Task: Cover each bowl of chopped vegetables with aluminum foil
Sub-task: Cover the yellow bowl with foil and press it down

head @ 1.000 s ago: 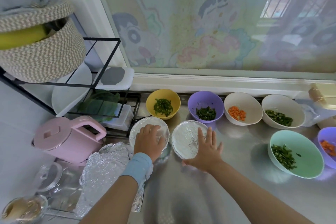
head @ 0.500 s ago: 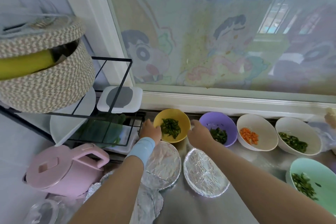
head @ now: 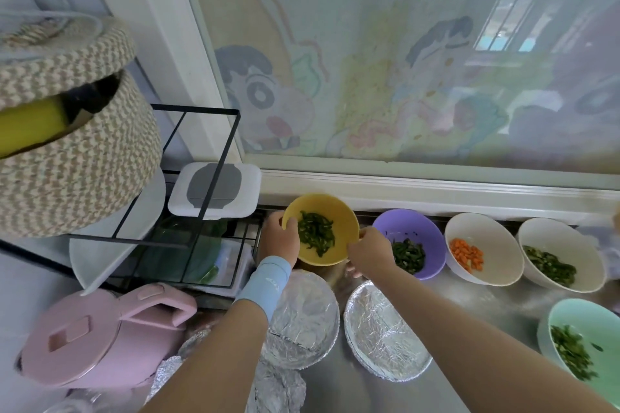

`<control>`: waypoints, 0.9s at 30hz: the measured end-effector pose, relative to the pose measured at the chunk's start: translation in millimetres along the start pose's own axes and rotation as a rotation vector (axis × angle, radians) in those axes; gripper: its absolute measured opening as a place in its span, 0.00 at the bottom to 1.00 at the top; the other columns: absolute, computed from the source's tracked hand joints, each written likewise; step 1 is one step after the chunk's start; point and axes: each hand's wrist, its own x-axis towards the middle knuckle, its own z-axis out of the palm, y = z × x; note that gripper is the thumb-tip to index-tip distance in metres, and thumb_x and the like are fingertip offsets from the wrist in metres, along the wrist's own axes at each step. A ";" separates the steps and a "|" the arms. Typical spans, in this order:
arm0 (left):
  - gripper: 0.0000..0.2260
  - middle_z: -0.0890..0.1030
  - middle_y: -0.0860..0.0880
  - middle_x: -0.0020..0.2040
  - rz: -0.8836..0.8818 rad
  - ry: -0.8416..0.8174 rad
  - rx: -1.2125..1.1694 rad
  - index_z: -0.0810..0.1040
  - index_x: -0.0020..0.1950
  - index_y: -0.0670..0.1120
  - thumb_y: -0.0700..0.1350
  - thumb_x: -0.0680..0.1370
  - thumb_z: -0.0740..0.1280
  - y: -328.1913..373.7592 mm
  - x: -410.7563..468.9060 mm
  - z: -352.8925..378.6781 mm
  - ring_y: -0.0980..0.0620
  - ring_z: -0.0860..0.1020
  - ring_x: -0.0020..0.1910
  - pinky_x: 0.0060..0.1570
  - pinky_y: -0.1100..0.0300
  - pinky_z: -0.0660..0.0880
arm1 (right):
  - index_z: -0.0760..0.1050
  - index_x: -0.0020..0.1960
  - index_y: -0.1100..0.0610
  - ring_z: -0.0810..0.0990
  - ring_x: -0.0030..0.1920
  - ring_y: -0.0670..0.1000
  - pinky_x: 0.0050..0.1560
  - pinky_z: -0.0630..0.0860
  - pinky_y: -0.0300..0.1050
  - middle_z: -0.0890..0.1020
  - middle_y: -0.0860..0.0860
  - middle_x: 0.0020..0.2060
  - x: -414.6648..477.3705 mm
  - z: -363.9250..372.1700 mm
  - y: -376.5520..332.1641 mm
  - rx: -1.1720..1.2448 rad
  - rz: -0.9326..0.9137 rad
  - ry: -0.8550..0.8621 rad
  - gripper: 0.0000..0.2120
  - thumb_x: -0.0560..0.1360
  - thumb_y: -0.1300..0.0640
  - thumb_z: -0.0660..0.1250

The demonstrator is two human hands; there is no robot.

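Note:
A yellow bowl (head: 339, 225) of chopped green vegetables is tilted toward me above the steel counter. My left hand (head: 280, 238) grips its left rim and my right hand (head: 369, 253) grips its right rim. Two foil-covered bowls (head: 303, 318) (head: 385, 335) stand just in front of it. To the right, along the window sill, stand a purple bowl (head: 409, 241) of greens, a cream bowl (head: 483, 248) of carrot pieces and a cream bowl (head: 560, 251) of greens. A mint bowl (head: 590, 342) of greens is at the near right.
Crumpled loose foil (head: 275, 389) lies near my left forearm. A pink kettle (head: 100, 335) stands at the near left below a black wire rack (head: 188, 198) with a white lidded box. A woven basket (head: 73, 131) sits on the rack's top.
Both hands left the foil-covered bowls, reached back to the yellow bowl, took hold of its rim and lifted and tilted it. The camera view moved closer and lower.

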 end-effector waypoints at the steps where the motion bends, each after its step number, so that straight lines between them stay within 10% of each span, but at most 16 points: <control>1: 0.11 0.78 0.52 0.55 0.024 0.030 -0.045 0.72 0.60 0.53 0.53 0.80 0.57 7.6 -6.2 -2.6 0.49 0.76 0.49 0.49 0.53 0.69 | 0.70 0.55 0.58 0.84 0.30 0.56 0.27 0.79 0.46 0.83 0.58 0.36 -5.4 -7.4 -2.8 0.034 -0.020 0.032 0.11 0.74 0.63 0.58; 10: 0.18 0.70 0.49 0.62 0.287 -0.101 -0.092 0.71 0.70 0.52 0.54 0.82 0.54 67.6 -98.9 12.4 0.49 0.71 0.60 0.62 0.52 0.69 | 0.71 0.63 0.52 0.78 0.44 0.53 0.47 0.76 0.49 0.77 0.48 0.42 -69.0 -104.1 40.2 -0.014 -0.186 0.211 0.15 0.76 0.58 0.59; 19: 0.15 0.76 0.46 0.46 0.278 -0.208 0.049 0.72 0.48 0.46 0.55 0.82 0.55 77.0 -225.6 82.6 0.50 0.73 0.41 0.38 0.57 0.68 | 0.69 0.62 0.47 0.81 0.44 0.54 0.50 0.82 0.56 0.80 0.50 0.46 -137.2 -184.1 159.0 -0.103 -0.068 0.177 0.17 0.74 0.50 0.58; 27: 0.19 0.77 0.46 0.41 0.223 -0.301 0.378 0.73 0.45 0.46 0.57 0.83 0.51 48.5 -305.3 132.8 0.49 0.75 0.40 0.41 0.55 0.72 | 0.66 0.67 0.51 0.85 0.38 0.54 0.47 0.82 0.48 0.81 0.52 0.45 -174.7 -208.7 247.1 -0.321 0.079 -0.079 0.18 0.79 0.49 0.54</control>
